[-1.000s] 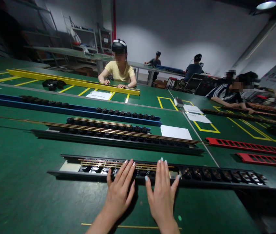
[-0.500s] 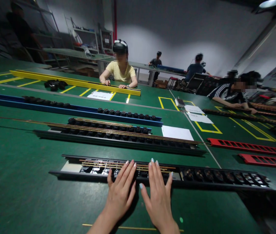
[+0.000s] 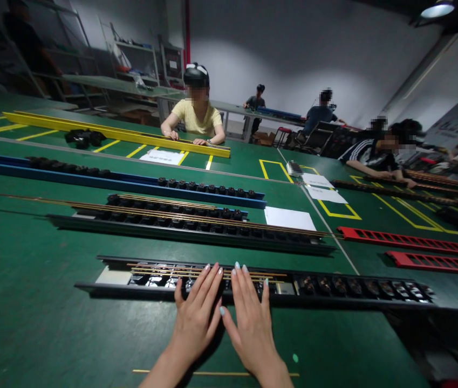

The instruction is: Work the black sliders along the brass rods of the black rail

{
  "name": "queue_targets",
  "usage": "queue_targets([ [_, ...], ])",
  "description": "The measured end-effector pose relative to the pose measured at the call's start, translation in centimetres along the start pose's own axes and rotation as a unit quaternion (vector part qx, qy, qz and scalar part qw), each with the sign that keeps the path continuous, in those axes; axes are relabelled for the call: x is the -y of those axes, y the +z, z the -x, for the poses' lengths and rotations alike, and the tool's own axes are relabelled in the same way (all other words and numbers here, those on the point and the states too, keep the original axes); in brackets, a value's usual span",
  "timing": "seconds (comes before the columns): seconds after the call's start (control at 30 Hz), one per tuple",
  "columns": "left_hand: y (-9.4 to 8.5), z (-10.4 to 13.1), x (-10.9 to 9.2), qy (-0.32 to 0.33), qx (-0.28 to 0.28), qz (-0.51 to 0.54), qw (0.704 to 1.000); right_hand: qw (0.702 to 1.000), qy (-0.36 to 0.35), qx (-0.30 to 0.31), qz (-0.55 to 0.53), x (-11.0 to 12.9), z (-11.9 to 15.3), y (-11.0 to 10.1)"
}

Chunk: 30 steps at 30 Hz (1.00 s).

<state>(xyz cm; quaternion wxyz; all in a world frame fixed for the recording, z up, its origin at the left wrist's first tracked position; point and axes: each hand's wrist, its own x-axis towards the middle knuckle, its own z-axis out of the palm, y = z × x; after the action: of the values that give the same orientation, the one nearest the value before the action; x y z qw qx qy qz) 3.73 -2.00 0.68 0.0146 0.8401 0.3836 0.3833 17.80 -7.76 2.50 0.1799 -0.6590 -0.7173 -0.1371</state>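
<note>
Both of my hands lie flat, fingers stretched out, on a long black channel directly before me. My left hand rests its fingertips on thin brass-coloured rods that run along the channel. Beside it, my right hand lays its fingers across the same rods, its thumb close to my left thumb. Dark glossy parts sit in a row inside the channel's right half. A pale plate shows near the left end. What lies directly under my fingers is hidden.
Another black channel with long rods lies behind, then a blue channel. Two red slotted rails lie at right. White paper rests mid-table. A loose rod lies near me. A co-worker sits behind a yellow channel.
My right hand has slid left along the rods, closer to my left hand. The whole view has shifted slightly, so the channels appear a little further left.
</note>
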Motion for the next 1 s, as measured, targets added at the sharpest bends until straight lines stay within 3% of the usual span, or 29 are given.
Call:
queue_targets([
  [0.5,-0.1,0.0,0.1,0.008,-0.009,0.009,1.0,0.998,-0.047,0.022,-0.017,0.4,0.0,0.0],
  [1.0,0.4,0.4,0.3,0.012,-0.009,-0.008,1.0,0.998,-0.042,0.033,-0.025,1.2,-0.1,0.1],
])
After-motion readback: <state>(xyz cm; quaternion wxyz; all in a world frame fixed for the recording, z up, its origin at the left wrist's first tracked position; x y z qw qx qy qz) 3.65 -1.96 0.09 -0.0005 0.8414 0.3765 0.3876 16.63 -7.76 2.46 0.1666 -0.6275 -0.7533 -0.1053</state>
